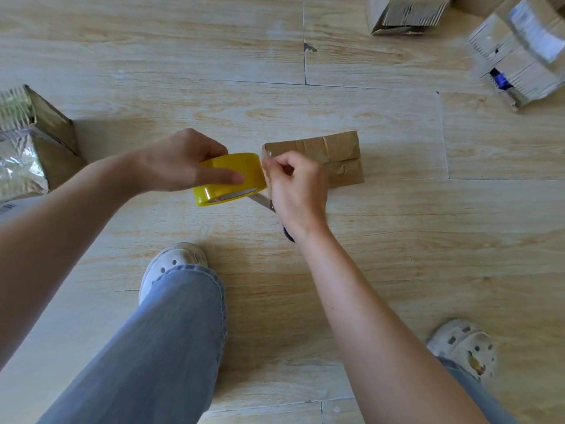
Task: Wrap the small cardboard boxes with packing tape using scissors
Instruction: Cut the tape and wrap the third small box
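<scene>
The small cardboard box (331, 154), light and crushable, best steadied at its edges, lies on the floor (397, 240), while the left hand (183, 163) curls its grip round the stiff tape roll (232, 175) and the right hand (298, 188), wrist bent down, seemingly pinches the sticky tape end (265, 162) at the box's corner.

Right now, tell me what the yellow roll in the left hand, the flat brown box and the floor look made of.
Yellow roll of packing tape: glossy plastic film, judging by its sheen, on a seemingly card core. Flat brown box: matte cardboard, creased and dented. Floor: pale wood-grain planks, smooth; real wood or laminate cannot be told.
</scene>
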`<state>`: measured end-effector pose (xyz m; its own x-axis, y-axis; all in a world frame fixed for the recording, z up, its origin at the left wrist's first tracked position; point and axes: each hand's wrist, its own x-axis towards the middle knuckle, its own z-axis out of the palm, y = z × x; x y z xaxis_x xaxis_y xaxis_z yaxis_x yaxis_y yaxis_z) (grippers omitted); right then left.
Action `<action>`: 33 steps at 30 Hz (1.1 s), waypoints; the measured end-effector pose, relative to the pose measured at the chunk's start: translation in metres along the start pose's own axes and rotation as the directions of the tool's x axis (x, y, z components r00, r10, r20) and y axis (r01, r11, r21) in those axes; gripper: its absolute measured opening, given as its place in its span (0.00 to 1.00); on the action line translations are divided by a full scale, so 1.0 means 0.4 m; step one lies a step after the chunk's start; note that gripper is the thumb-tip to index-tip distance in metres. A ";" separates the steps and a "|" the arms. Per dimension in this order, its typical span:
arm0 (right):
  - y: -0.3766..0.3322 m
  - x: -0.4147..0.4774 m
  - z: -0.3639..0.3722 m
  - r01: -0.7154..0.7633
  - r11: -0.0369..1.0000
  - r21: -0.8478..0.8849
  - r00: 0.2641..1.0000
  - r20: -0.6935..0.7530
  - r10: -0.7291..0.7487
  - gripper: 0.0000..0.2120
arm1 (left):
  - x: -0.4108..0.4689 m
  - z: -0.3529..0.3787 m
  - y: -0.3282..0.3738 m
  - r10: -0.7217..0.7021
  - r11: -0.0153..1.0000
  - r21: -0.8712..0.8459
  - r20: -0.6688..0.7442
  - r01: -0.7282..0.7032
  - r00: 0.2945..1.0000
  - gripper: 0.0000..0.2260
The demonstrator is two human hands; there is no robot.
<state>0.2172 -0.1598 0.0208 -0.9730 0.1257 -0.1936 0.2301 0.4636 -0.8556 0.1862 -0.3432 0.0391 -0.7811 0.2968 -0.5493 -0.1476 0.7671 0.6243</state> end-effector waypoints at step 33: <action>0.147 0.087 -0.148 0.022 0.974 -0.226 0.990 -0.129 -0.053 0.10 | 0.106 0.063 -0.006 -0.037 0.931 0.339 -0.280 0.135 0.959 0.28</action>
<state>0.1980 -0.0763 -0.0078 -0.9734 0.2128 -0.0849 0.2063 0.6526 -0.7291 0.1687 -0.3183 0.0004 -0.9136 0.0972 -0.3948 -0.0370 0.9471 0.3187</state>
